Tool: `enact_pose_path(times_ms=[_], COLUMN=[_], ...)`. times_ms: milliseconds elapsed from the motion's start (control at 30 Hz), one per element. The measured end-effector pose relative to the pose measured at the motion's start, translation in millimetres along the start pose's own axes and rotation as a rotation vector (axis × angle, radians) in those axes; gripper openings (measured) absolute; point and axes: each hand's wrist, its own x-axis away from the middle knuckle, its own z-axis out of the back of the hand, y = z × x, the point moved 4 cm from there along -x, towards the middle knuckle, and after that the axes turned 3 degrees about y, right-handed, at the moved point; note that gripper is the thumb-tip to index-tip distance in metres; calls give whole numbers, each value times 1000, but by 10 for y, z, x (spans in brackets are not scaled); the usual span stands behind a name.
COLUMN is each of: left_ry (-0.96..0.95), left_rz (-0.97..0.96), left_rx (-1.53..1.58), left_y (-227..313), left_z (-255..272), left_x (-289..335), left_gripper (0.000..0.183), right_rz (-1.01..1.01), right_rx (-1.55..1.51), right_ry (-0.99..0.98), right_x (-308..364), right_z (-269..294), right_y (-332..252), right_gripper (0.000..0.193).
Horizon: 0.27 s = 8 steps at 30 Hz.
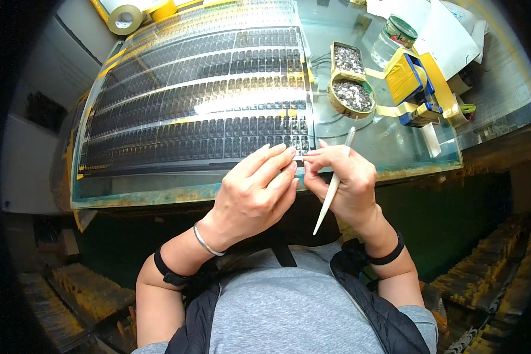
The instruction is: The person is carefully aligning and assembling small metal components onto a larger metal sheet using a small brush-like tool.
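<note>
My left hand [253, 189] rests its fingertips on the near right corner of a large flat sheet [200, 82], its fingers extended and slightly bent. Rows of small dark rectangular cells cover the sheet. Close beside it, my right hand [351, 180] holds a slim white pen-like tool [330, 200] aslant, pointed end down toward me. Its thumb and index finger are bent together at the same corner. Whatever lies between those fingertips is too small or hidden to make out.
The sheet lies on a glass-topped table [389, 141]. Toward the right stand two open tins [352, 94] of small dark and pale bits, a blue-and-yellow tape dispenser [416, 85] and a clear jar [392, 41]. A tape roll [125, 20] is at far left.
</note>
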Motion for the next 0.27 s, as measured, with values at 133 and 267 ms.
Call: enact_pose_path(times_ms=[133,267], left_ry=[14,-2], left_rz=[3,30], left_rx=[-6,10], left_y=[3,15], left_z=[-6,17], left_x=[-22,-16], left_gripper=[18,18], right_rz=[-41,-94], right_rx=[-9,-23], right_ry=[110,193], right_x=[44,81], right_z=[-6,-25], right_y=[18,47], right_gripper=[23,24])
